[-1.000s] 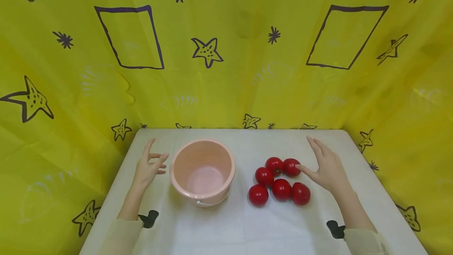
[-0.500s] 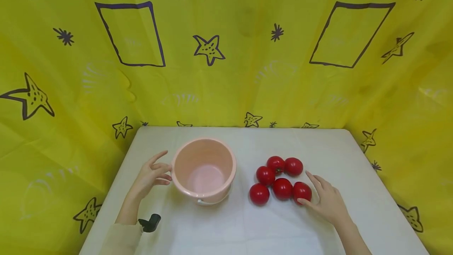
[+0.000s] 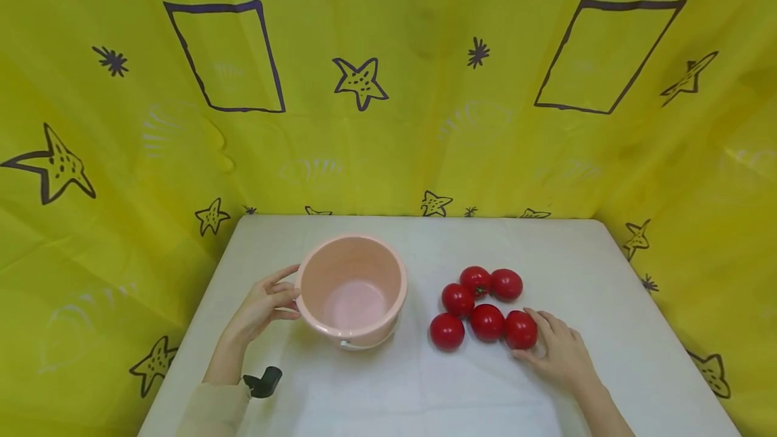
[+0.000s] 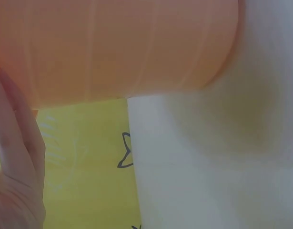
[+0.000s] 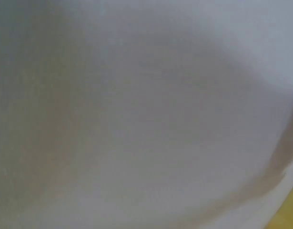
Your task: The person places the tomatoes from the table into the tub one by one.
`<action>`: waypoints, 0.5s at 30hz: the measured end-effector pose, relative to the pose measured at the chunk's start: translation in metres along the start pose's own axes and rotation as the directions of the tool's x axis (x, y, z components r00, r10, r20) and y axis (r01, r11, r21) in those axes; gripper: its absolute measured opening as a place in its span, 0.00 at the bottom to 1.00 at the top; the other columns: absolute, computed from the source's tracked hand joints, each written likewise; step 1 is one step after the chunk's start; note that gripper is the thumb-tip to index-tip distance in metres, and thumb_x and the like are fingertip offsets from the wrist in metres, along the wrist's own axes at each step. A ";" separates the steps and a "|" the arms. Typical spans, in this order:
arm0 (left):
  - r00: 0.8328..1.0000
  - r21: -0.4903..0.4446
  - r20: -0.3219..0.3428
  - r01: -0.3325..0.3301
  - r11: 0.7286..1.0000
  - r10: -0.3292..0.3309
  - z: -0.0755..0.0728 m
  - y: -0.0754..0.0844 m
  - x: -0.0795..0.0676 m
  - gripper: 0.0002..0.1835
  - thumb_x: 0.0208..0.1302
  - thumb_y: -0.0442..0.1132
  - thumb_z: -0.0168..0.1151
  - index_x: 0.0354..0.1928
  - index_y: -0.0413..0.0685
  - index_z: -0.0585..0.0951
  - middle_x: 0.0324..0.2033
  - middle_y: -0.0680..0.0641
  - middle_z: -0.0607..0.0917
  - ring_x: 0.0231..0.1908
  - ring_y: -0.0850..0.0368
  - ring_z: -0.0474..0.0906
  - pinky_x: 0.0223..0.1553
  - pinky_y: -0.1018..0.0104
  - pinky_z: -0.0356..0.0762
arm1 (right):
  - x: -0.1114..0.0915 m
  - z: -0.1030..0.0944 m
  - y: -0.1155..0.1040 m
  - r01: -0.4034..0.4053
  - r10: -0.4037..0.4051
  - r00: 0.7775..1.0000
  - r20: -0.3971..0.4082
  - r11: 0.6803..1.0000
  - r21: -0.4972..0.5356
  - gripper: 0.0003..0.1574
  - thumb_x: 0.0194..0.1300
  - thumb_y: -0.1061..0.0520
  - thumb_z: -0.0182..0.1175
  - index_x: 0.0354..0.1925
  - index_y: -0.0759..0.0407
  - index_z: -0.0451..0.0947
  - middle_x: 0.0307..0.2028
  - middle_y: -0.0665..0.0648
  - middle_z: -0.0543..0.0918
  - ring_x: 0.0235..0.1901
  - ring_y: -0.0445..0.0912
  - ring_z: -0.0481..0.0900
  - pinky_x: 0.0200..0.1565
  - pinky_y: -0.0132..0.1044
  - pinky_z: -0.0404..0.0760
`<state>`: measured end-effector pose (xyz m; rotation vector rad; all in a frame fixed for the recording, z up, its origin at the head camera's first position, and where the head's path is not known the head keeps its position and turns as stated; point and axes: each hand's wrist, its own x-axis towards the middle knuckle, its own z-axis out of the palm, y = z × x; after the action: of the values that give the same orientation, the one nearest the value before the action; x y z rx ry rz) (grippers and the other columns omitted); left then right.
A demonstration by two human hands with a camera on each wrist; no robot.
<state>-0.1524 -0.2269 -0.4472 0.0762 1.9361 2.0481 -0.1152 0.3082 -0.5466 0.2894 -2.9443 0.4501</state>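
A pink bucket (image 3: 352, 329) with a white handle stands on the white table; nothing shows inside it. My left hand (image 3: 257, 305) touches the left side of its rim with nearly straight fingers. In the left wrist view, those fingers (image 4: 22, 129) lie against the bucket's wall (image 4: 113, 47). To the right, several red tomatoes (image 3: 486, 322) lie close together. My right hand (image 3: 561, 353) holds the front right tomato (image 3: 520, 330), thumb at its near edge and fingertips at its far right edge. In the right wrist view neither tomato nor fingers can be made out.
The white table (image 3: 419, 390) has a yellow curtain (image 3: 400, 147) with starfish drawings behind it and along both sides. A black wrist mount (image 3: 264, 382) sticks out from the left sleeve (image 3: 212, 410). The other tomatoes sit left of and behind the held one.
My right hand has come down and toward the near side, closing round the front right tomato. My left hand has moved right, up to the bucket's rim. Bucket and tomatoes stay in place.
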 end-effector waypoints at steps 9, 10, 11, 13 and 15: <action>1.000 0.006 0.014 0.025 1.000 -0.025 0.000 0.002 0.000 0.34 0.63 0.31 0.54 0.69 0.38 0.52 0.31 0.52 0.82 0.28 0.57 0.81 0.33 0.64 0.82 | 0.005 0.006 0.003 0.007 -0.007 1.000 0.018 1.000 -0.004 0.52 0.42 0.32 0.67 0.57 0.60 0.65 0.49 0.63 0.74 0.50 0.57 0.69 0.48 0.61 0.68; 1.000 0.008 0.012 0.025 1.000 -0.025 0.000 0.002 0.000 0.34 0.63 0.31 0.54 0.69 0.38 0.52 0.31 0.52 0.82 0.28 0.57 0.81 0.33 0.64 0.82 | 0.006 0.006 0.003 0.008 -0.007 1.000 0.018 1.000 -0.007 0.51 0.42 0.33 0.68 0.57 0.61 0.65 0.48 0.63 0.75 0.49 0.57 0.70 0.48 0.61 0.68; 1.000 0.010 0.011 0.026 1.000 -0.026 0.000 0.002 0.000 0.34 0.63 0.31 0.54 0.69 0.38 0.52 0.31 0.52 0.82 0.28 0.57 0.81 0.33 0.64 0.82 | 0.007 0.007 0.003 0.011 -0.011 1.000 0.016 1.000 -0.011 0.51 0.42 0.33 0.68 0.56 0.61 0.65 0.47 0.62 0.75 0.48 0.57 0.70 0.48 0.61 0.68; 0.999 0.010 0.011 0.030 1.000 -0.030 0.000 0.002 0.000 0.35 0.63 0.31 0.54 0.69 0.38 0.52 0.31 0.52 0.82 0.28 0.57 0.81 0.33 0.63 0.82 | 0.008 0.007 0.004 0.028 -0.028 1.000 0.003 0.999 -0.016 0.50 0.41 0.35 0.69 0.55 0.62 0.66 0.45 0.62 0.76 0.47 0.57 0.71 0.47 0.60 0.69; 0.999 0.008 0.011 0.032 0.999 -0.032 0.000 0.002 0.000 0.35 0.63 0.31 0.54 0.69 0.38 0.52 0.31 0.52 0.82 0.28 0.57 0.81 0.33 0.63 0.82 | 0.008 0.007 0.005 0.052 -0.053 0.998 -0.015 0.998 -0.030 0.49 0.39 0.37 0.70 0.54 0.63 0.67 0.43 0.61 0.77 0.45 0.56 0.72 0.45 0.59 0.71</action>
<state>-0.1529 -0.2272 -0.4452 0.0579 1.9260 2.0158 -0.1252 0.3097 -0.5530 0.3569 -2.9176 0.3997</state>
